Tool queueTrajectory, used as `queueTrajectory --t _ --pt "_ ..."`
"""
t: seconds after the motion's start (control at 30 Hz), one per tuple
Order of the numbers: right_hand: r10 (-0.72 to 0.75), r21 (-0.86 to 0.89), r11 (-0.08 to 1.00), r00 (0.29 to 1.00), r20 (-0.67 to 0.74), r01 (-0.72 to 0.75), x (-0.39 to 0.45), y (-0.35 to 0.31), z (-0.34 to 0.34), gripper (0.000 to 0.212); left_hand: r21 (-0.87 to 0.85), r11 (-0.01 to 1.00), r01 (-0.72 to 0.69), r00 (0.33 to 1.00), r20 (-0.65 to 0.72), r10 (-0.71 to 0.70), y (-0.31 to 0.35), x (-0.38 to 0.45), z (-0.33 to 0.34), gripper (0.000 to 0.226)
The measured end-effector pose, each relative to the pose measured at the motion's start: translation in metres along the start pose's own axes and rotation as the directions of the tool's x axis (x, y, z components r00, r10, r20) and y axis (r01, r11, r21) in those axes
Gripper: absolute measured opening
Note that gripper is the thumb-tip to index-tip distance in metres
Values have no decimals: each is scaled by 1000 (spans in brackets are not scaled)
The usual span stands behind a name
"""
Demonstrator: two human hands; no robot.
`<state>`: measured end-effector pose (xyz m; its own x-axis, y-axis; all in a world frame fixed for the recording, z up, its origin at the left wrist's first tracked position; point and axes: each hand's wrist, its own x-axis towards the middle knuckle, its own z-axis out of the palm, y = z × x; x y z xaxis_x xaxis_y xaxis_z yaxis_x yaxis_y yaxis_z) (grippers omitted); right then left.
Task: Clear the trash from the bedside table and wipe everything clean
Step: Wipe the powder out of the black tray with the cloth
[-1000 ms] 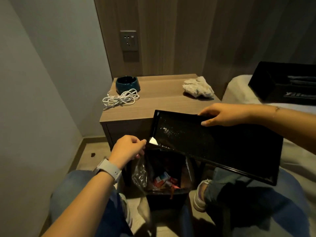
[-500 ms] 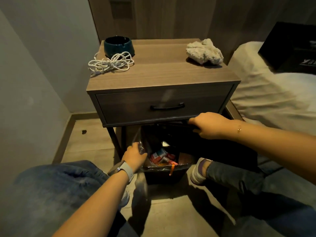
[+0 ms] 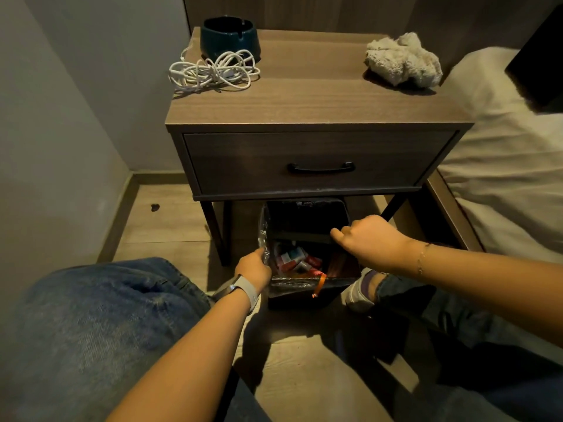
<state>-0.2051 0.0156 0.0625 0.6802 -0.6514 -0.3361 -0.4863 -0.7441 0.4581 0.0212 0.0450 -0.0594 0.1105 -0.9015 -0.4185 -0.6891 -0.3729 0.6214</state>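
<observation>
I see my right hand (image 3: 370,242) curled around the edge of the black tray (image 3: 304,228), which tilts into the trash bin (image 3: 304,292) between both hands, while my left hand (image 3: 254,268) pinches the bin's plastic liner (image 3: 264,236) at its left rim. Wrappers (image 3: 294,260) lie inside (red and white ones). Beyond my hands, the counter (image 3: 304,102) carries an ashtray (image 3: 230,36), a white cable (image 3: 213,71) and a crumpled cloth (image 3: 403,59).

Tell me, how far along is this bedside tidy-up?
Done: colourful wrappers already lie in the black lined bin. In hand: the right hand tips a flat black tray into it while the left hand holds the plastic liner. Left: wiping; the crumpled beige cloth sits untouched beside the dark ashtray and white cable.
</observation>
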Motion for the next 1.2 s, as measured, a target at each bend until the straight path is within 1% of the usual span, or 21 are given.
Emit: queueTrajectory --t 0.07,0.17,0.27,0.4,0.47,0.6,0.63,0.7,0.77,0.8,0.83,0.87,0.9,0.93,0.97,1.0,1.03,1.07,1.1,1.13,1.2 --pt "-20 -27 999 1000 24 21 1 -3 0 43 -22 1000 -2 1000 7 2 0 -1 2 40" --pt "30 -46 998 999 -16 -31 5 0 3 49 -15 1000 2 1000 -16 -2 -1 0 1 36" --pt "8 -61 998 999 33 -6 7 2 4 40 -37 999 -9 1000 4 9 -2 -2 2 40" --pt "-4 -84 996 1000 3 4 4 6 6 44 -32 999 -5 1000 -4 5 -3 -2 2 43" --pt "28 -91 996 999 33 -25 5 9 4 42 -3 1000 -22 1000 9 22 -2 -3 3 40" --pt "142 -13 990 987 72 -141 10 15 2 42 25 1000 -5 1000 4 5 -3 -1 4 37" --pt "154 1 988 986 58 -154 8 19 1 43 73 997 -7 1000 16 6 -3 -1 3 35" --pt "183 23 983 983 -3 -183 0 27 -2 45 259 966 -18 1000 16 14 0 -3 -3 30" --pt "226 55 973 972 -63 -223 -9 36 -11 40 421 907 -26 997 -55 54 11 -11 -17 38" --pt "245 72 968 966 -84 -240 -14 41 -17 36 453 890 -43 987 -116 107 19 -16 -26 40" --pt "258 89 964 961 -98 -249 -19 46 -24 33 457 886 -78 964 -194 185 28 -23 -38 39" --pt "264 99 962 958 -115 -254 -24 51 -32 30 437 889 -136 919 -279 278 39 -31 -51 36" --pt "269 106 961 953 -137 -256 -28 56 -40 28 397 890 -224 861 -348 372 50 -38 -64 33" --pt "274 121 959 947 -165 -257 -32 62 -50 26 349 877 -331 808 -375 455 62 -45 -77 32" --pt "278 142 957 941 -196 -253 -36 68 -60 26 303 845 -440 777 -344 528 74 -51 -90 32" --pt "275 162 957 934 -227 -242 -39 75 -72 26 266 802 -535 761 -262 594 88 -57 -102 35" --pt "266 177 958 929 -258 -225 -40 81 -83 27 255 760 -598 751 -155 642 101 -62 -112 39" --pt "253 182 961 925 -285 -207 -41 87 -96 28 275 726 -630 743 -59 667 114 -64 -121 44" --pt "241 177 965 921 -305 -194 -41 93 -108 29 326 691 -645 731 2 682 126 -65 -128 48" --pt "234 163 968 917 -324 -190 -40 100 -121 29 394 651 -648 714 18 700 137 -64 -136 49" --pt "220 122 975 905 -364 -188 -37 115 -144 29 482 594 -644 671 -16 741 154 -60 -150 43"
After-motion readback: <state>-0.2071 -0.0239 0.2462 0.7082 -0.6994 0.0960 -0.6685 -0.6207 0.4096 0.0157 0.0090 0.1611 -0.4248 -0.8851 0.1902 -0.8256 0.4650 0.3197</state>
